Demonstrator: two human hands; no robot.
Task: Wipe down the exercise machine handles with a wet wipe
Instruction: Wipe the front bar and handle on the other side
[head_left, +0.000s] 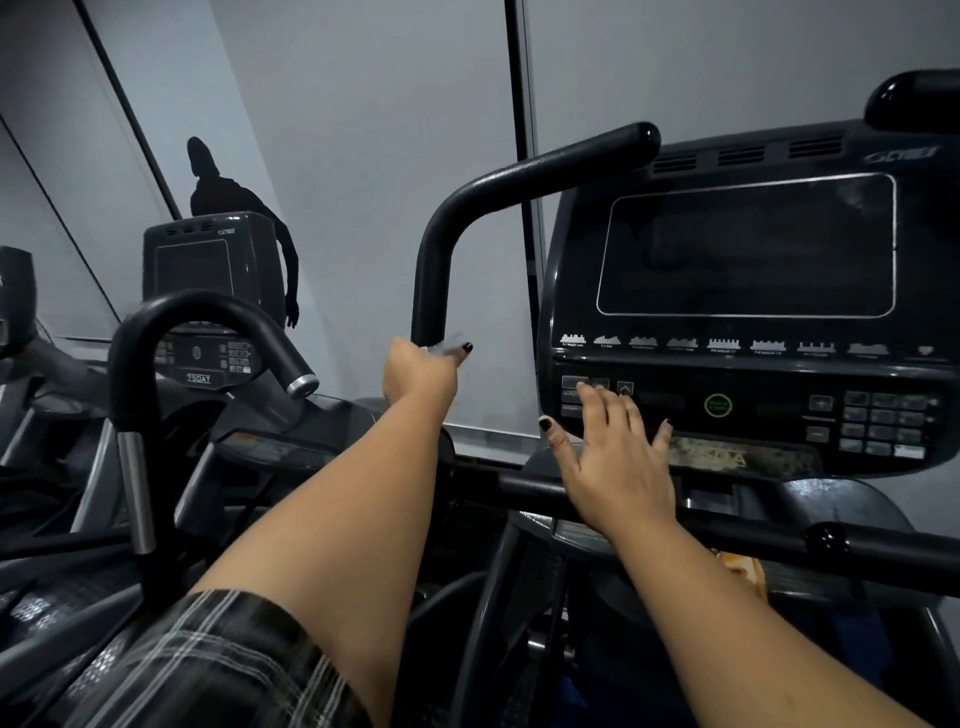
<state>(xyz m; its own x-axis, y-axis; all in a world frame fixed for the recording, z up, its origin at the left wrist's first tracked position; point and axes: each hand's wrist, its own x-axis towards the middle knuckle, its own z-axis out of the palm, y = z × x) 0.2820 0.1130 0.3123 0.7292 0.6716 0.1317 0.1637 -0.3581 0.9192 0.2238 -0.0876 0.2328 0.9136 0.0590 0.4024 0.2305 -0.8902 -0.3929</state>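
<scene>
A black curved handle (431, 270) rises left of the machine's console (748, 291) and bends right at the top. My left hand (421, 371) grips the lower upright part of this handle, with a pale wet wipe (441, 347) showing between fingers and bar. My right hand (618, 457) is spread, fingers straight, at the console's lower left corner, fingertips near the small buttons. It holds nothing. A horizontal black bar (727, 535) runs below the right hand.
A second machine stands at the left with its own console (200, 265) and looped black handle (208, 306). A dark figure of a person (218, 182) shows on the grey wall behind it. The right handle's tip (914, 98) pokes up above the near console.
</scene>
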